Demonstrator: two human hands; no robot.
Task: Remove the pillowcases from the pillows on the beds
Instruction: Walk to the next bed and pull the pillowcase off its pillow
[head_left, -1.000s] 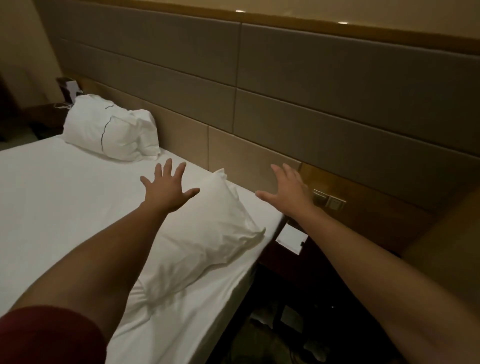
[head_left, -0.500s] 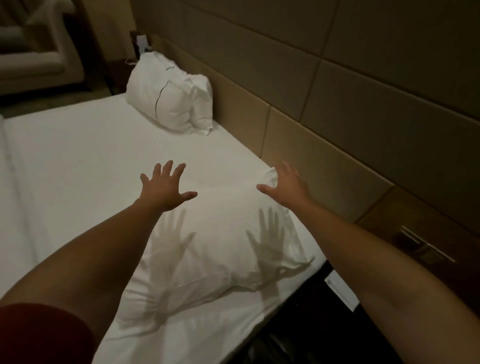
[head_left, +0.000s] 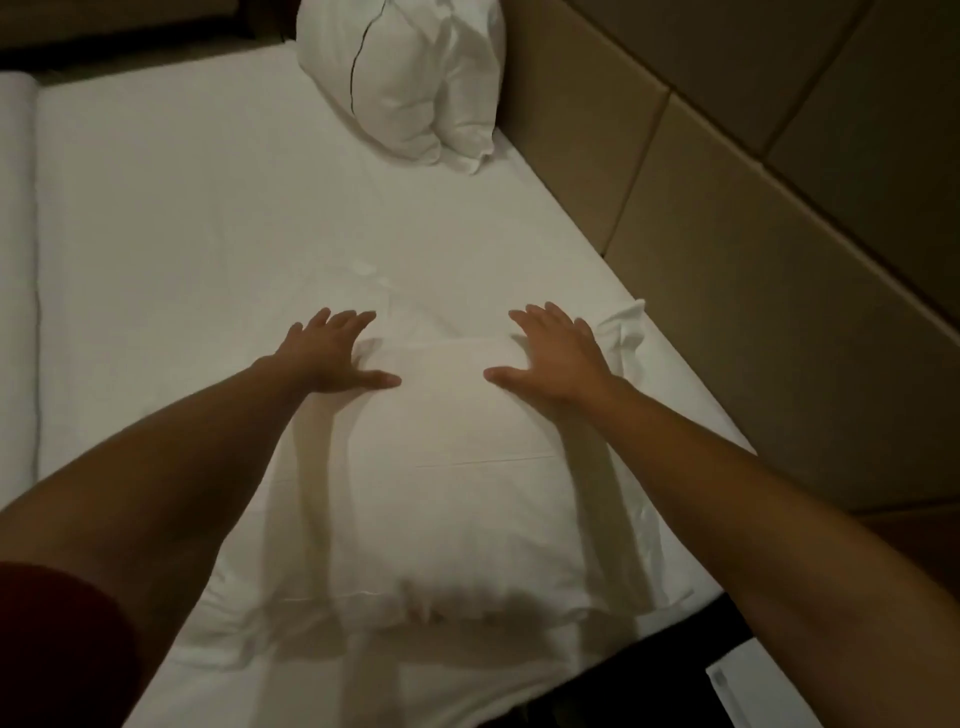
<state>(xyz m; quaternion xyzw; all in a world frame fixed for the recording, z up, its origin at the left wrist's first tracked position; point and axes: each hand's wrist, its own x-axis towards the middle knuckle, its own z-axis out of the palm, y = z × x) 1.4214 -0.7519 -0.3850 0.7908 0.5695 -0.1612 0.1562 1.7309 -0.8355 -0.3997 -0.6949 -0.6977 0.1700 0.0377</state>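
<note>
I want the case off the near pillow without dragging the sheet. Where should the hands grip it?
Probably at the far end of the near pillow, where the left hand and right hand lie spread. Pinch the loose corner flap by the headboard; it stands free of the filling. Which end opens cannot be told.

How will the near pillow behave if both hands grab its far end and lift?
The near pillow looks soft and puffy, so it would probably sag, not stay stiff. Its loose wrinkled case corner suggests the fabric may slide over the filling. Left hand and right hand lie flat, open.
</note>
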